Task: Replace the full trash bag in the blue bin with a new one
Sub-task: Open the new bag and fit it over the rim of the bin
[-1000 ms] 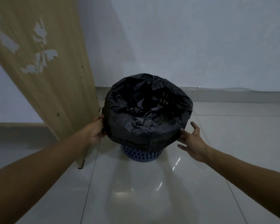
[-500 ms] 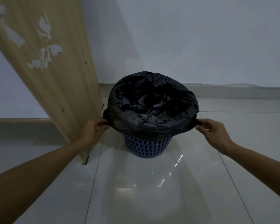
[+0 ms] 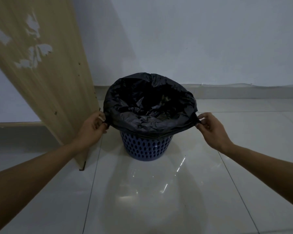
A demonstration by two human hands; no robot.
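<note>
A blue perforated bin stands on the tiled floor near the wall. A black trash bag lines it, its rim folded over the bin's top and stretched wide. My left hand pinches the bag's edge on the left side. My right hand pinches the bag's edge on the right side. Both edges are pulled outward into small points. The bag's inside is dark and crumpled; its contents cannot be made out.
A tall wooden panel leans close to the bin's left, its foot at the floor. A white wall with a skirting strip runs behind. Glossy white floor tiles spread in front.
My right hand went from open beside the bag to pinching its right edge. Both hands have pulled the rim outward and slightly up, showing more of the blue bin.
</note>
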